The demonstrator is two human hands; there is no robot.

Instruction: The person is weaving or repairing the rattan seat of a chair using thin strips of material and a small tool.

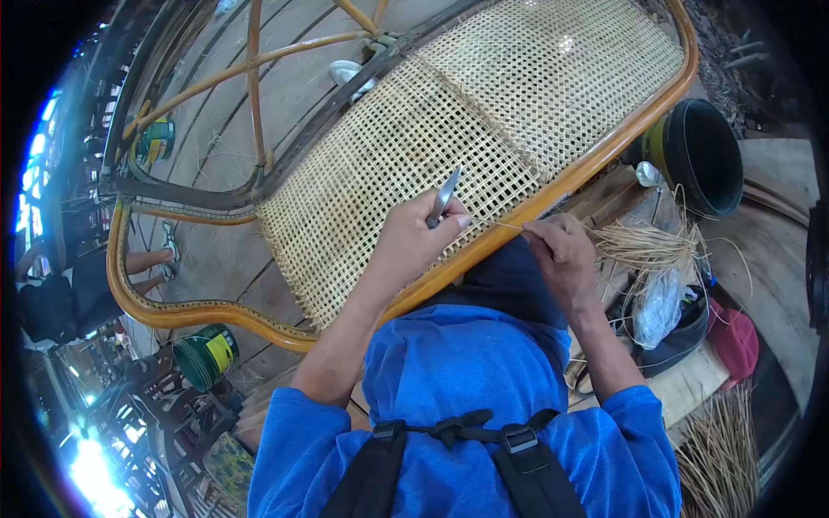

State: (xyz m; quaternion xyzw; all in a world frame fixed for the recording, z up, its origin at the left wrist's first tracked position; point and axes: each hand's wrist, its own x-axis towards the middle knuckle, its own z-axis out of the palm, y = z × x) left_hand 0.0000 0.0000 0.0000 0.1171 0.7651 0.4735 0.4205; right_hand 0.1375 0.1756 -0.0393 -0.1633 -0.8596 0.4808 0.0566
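Woven cane webbing with open square holes spans a curved, varnished rattan frame in front of me. Over its near edge, my left hand is closed round a knife, whose blade points up and away. A thin cane strand runs from beside the left thumb to my right hand, which pinches its other visible part just past the frame's near rail. Where the strand ends cannot be made out.
A bundle of cane strands lies right of me, by a clear plastic bag and a pink cloth item. A dark bucket lies tipped at right. Green buckets stand left. Another person's legs show far left.
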